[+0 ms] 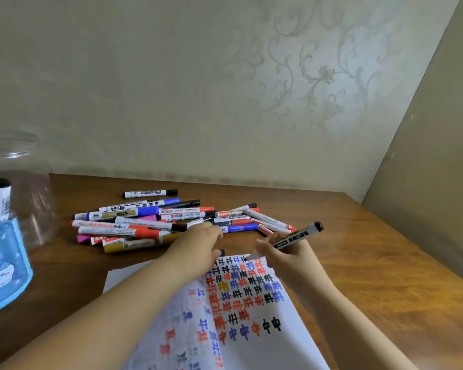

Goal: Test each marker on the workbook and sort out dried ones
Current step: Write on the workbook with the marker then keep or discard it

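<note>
Black-capped, light and rigid, the whiteboard marker (289, 240) sits pinched mid-barrel in the right hand (284, 256), tip on the workbook (251, 303) near the tabletop's front edge, while the left hand (198, 245) fingers curl around its cap.

Dim, flat indoor light, no hard shadows; overall greenish-beige cast. Brightest patch on the wall (332, 84) at upper right, where the embossed pattern picks up a soft sheen, so light seems to come from the right/front. Table (372, 263) shows mild glare along its right edge, wood grain smeared there w/ motion blur. Soft shadow under the marker pile (155, 222) near the table's back edge. Clear jar (14, 182) at the left edge is blurred, w/ faint reflections on its rim. Workbook (241, 311) page is sharp-ish at its far end, mushy towards the near edge. Wide-angle distortion: wall corner leans, forearms stretch at the bottom corners. Compression softness throughout.
</note>
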The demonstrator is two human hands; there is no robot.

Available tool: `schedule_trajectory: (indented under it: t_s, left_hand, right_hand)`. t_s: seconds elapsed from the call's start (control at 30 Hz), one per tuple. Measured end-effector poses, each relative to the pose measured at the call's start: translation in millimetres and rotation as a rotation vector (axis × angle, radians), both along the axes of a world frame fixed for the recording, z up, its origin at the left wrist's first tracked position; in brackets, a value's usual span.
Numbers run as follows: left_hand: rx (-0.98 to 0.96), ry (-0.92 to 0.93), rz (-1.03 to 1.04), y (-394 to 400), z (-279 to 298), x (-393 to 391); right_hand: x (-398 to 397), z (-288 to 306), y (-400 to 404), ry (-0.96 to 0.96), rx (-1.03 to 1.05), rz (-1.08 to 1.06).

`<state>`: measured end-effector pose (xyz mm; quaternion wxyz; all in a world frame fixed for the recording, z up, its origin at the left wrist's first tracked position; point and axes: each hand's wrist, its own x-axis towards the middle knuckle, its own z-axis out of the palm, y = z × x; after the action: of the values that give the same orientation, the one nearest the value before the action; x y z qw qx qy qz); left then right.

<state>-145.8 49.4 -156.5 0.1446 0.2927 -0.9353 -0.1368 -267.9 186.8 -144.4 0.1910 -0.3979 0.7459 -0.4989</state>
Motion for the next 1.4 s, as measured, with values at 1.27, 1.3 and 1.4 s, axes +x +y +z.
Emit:
schedule_trajectory:
  t_s: [1.27, 1.3, 1.4]
  left_hand:
    - [1.481, 0.988, -0.089, 50.0, 34.6, 105.5]
    - [1.474, 0.969, -0.099, 50.8, 35.2, 106.3]
    - [1.324, 0.831, -0.09, 53.5, 37.3, 107.3]
  right_hand:
    - [83.1, 38.2, 7.7, -0.262, -0.362, 0.247]
    - [84.1, 37.3, 7.3, -0.263, -0.351, 0.253]
    - [86.8, 34.5, 6.1, -0.215, -0.309, 0.283]
